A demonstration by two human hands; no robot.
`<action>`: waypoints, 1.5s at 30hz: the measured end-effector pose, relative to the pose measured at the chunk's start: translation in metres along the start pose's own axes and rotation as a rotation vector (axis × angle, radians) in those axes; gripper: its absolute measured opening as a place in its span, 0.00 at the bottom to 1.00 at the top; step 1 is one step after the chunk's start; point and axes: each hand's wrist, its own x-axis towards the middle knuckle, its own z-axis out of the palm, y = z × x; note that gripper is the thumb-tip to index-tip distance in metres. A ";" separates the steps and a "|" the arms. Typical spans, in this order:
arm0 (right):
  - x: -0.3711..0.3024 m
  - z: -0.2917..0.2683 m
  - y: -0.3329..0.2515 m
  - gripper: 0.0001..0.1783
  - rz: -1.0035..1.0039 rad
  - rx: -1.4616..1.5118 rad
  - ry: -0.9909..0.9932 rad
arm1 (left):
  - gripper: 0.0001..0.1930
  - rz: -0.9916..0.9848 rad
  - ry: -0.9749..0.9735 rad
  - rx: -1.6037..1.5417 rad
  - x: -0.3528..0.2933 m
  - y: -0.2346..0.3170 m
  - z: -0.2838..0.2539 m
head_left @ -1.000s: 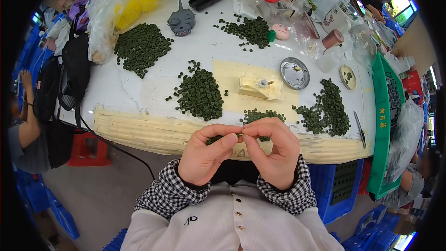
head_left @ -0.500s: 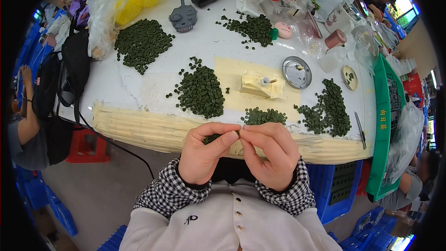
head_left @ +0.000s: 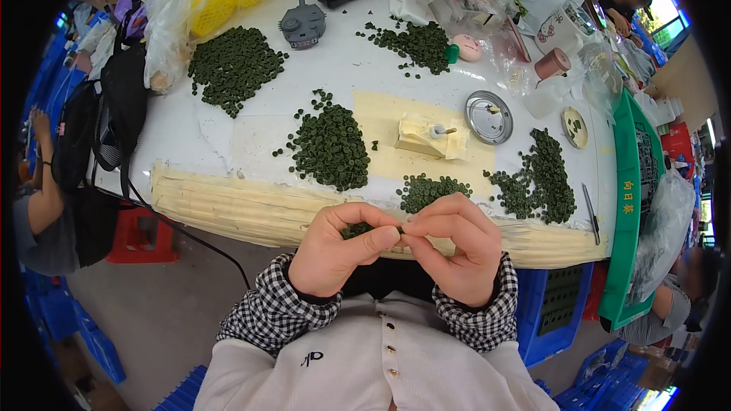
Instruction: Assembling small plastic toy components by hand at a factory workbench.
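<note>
A white table spans the scene, its near edge padded with pale tape, and a green tray stands at its right. At the near edge, the left hand and right hand meet fingertip to fingertip. A large dark green heap lies beyond the left hand; a smaller heap lies just beyond the right. Smallest is a dark green piece, held between the hands: the left thumb and forefinger clamp it, and the right fingertips close on its right side, its shape mostly hidden.

So small a piece could slip out if either pinch loosens or presses unevenly; it might then drop off the near edge or vanish among its lookalikes.

Compared with half a second ago, the fingertips meet slightly nearer and farther right, while the heaps look unchanged.
</note>
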 end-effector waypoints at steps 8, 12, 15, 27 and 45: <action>-0.001 0.004 0.003 0.21 -0.266 -0.341 0.007 | 0.07 0.066 0.109 0.151 -0.001 0.004 0.003; -0.002 0.006 0.003 0.17 -0.212 -0.260 0.008 | 0.07 0.110 0.110 0.193 -0.001 0.003 0.005; -0.002 0.007 0.000 0.13 -0.067 -0.100 0.021 | 0.07 0.134 0.109 0.224 -0.001 0.002 0.005; -0.007 0.013 0.003 0.06 0.353 0.318 0.078 | 0.07 0.247 0.120 0.419 -0.002 0.001 0.011; 0.002 -0.010 0.009 0.07 0.123 -0.316 0.074 | 0.08 0.047 0.269 -0.231 0.005 0.015 -0.006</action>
